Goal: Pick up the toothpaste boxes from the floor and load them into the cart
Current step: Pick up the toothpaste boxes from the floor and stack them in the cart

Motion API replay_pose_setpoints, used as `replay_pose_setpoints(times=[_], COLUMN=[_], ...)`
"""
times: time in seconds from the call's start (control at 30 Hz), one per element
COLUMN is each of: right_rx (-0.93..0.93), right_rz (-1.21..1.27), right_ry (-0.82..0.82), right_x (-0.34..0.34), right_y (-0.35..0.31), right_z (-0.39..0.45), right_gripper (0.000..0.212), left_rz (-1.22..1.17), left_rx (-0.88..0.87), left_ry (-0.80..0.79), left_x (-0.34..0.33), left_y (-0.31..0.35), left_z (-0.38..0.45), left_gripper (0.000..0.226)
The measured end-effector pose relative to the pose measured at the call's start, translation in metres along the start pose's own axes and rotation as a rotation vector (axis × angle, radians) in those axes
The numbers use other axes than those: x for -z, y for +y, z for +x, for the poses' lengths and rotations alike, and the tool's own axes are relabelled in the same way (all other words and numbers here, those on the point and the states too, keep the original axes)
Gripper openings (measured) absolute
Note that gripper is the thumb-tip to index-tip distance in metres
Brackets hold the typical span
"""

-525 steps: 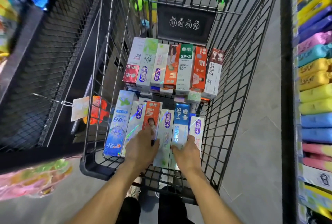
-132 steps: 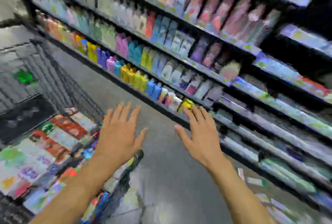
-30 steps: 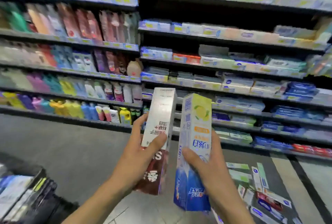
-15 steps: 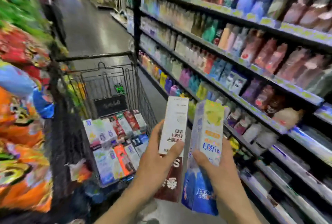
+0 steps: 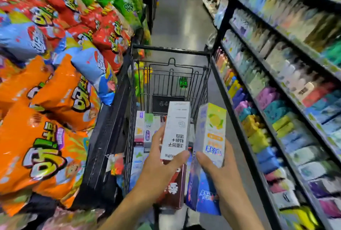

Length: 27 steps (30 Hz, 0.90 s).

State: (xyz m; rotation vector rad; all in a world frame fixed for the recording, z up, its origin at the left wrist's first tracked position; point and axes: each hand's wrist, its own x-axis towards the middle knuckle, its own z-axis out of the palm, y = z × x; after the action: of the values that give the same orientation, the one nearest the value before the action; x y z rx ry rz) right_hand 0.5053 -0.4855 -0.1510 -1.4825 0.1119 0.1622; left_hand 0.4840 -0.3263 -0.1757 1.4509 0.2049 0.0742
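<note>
Two light, stiff toothpaste boxes [image 5: 175, 133], one gripped mid-length in each hand, left hand [image 5: 158, 167] and right hand [image 5: 219, 172], tolerate firm side pressure above the cart [image 5: 169, 50].

Grey glossy floor [image 5: 177, 17], stocked shelves [image 5: 287, 89] right, snack bags [image 5: 55, 91] left

A tall white-and-maroon cardboard toothpaste box [image 5: 175, 133] and a blue-and-yellow lemon-printed toothpaste box [image 5: 210, 148] stand upright, side by side. Both hover over the black wire cart [image 5: 169, 52], where more boxes [image 5: 145, 130] lie flat.
</note>
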Motion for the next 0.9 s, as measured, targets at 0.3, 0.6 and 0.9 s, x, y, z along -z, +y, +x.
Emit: replay_pose_setpoints(times=[0.3,0.6,0.9], right_rx=[-0.036,-0.129,-0.224], right_rz=[-0.033,-0.074,-0.190], right_ry=[-0.240,-0.334,-0.349], right_x=[0.051,0.046,-0.028], right_y=[0.008,0.064,0.210], right_z=[0.146,0.272,0.353], right_gripper=[0.062,0.066,0.074], left_rz=[0.073,0.263,0.628], left_rx=[0.025,0.299,0.447], left_ry=[0.323,0.512,0.560], left_x=[-0.064,-0.064,0.022], left_y=[-0.023,-0.076,-0.196], left_z=[0.100,0.196,0.298], left_gripper=[0.089,0.063,0.038])
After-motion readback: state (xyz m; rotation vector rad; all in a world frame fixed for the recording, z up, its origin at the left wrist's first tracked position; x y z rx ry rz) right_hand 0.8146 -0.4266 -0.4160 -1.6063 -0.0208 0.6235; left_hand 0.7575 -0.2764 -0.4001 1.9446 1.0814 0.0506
